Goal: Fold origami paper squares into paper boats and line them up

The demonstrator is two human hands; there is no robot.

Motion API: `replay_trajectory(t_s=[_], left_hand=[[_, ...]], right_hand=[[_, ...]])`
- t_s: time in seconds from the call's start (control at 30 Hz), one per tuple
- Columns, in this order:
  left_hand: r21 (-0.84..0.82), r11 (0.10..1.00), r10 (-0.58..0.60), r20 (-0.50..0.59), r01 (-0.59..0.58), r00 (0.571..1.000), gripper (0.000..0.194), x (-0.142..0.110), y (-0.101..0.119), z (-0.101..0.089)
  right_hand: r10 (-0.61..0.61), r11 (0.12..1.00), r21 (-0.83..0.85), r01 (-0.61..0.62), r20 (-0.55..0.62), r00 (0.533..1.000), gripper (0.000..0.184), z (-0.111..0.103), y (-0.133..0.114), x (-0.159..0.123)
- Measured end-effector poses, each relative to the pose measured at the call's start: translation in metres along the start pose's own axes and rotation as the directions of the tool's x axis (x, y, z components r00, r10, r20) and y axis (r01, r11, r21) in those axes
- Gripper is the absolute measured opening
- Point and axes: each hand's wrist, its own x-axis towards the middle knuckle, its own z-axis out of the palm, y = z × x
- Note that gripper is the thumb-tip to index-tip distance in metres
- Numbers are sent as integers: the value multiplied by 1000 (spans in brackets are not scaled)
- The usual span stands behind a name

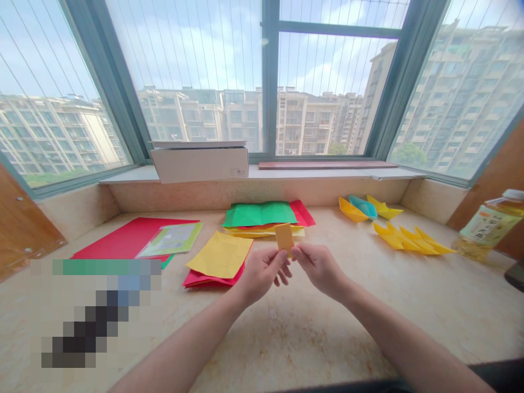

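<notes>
One small folded slip of orange-yellow paper (284,239) stands slightly tilted between the person's two hands, held out over the middle of a marble window ledge (311,349). The left hand (261,275) is mostly closed, its thumb and fingers pinching the slip's lower left edge. The right hand (321,268) curls in from the other side, its fingertips (297,252) pressed to the slip's lower right edge.

Nearest the left hand, one yellow sheet (219,254) lies on one red sheet (208,282), which looks folded. Behind the hands sits one loose pile (262,224): a green sheet on top, with red and yellow paper showing beneath. Farther left lie one large red sheet (126,240) and one clear packet of green paper (172,240), partly over it.

To the right, three paper boats stand close together: one orange (352,210), one blue (362,206) and one yellow (382,206). Just in front, flattened yellow folded pieces (409,239) overlap too much to count. One tea bottle (487,229) lies on its side at the far right. One white cardboard box (199,165) sits on the sill behind. A pixelated patch (98,311) hides the ledge's lower left.
</notes>
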Motion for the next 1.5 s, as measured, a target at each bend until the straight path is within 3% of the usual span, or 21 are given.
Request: replay_trajectory(t_s=[0.17, 0.27, 0.47, 0.6, 0.73, 0.97, 1.13, 1.23, 1.33, 1.5], left_hand=[[-9, 999, 51, -147, -53, 988, 40, 4, -2, 0], [-30, 993, 110, -159, -116, 981, 37, 7, -1, -4], [73, 987, 150, -61, -145, 987, 34, 5, 2, -11], [96, 989, 114, 25, -116, 993, 36, 4, -2, -9], [92, 993, 74, 46, -78, 996, 39, 6, -7, -7], [58, 996, 60, 138, -69, 989, 40, 6, -9, -10], [7, 1000, -5, 152, 3, 988, 42, 6, -13, -8], [43, 998, 37, -13, -37, 999, 44, 8, -16, -6], [197, 976, 131, -165, -98, 978, 45, 8, -16, -6], [322, 935, 165, -33, -146, 986, 34, 2, -7, -2]], right_hand=[[-139, 945, -279, 168, 122, 983, 43, -4, -1, -2], [-167, 927, -312, 209, 157, 973, 42, -1, -2, -3], [-45, 991, -127, 52, 57, 997, 47, 6, 2, -4], [-15, 1000, -4, 16, 64, 998, 48, 5, 5, -1], [-21, 989, 150, 8, 84, 996, 49, 5, 1, 0], [82, 924, 368, -102, 69, 994, 58, 19, 7, -3], [120, 970, 213, -117, 2, 993, 58, 21, 13, -4], [129, 986, 118, -120, -70, 989, 55, 22, 15, -2], [150, 989, 24, -148, -96, 984, 55, 23, 19, -1], [151, 988, -16, -151, -10, 988, 57, 22, 22, -1]])
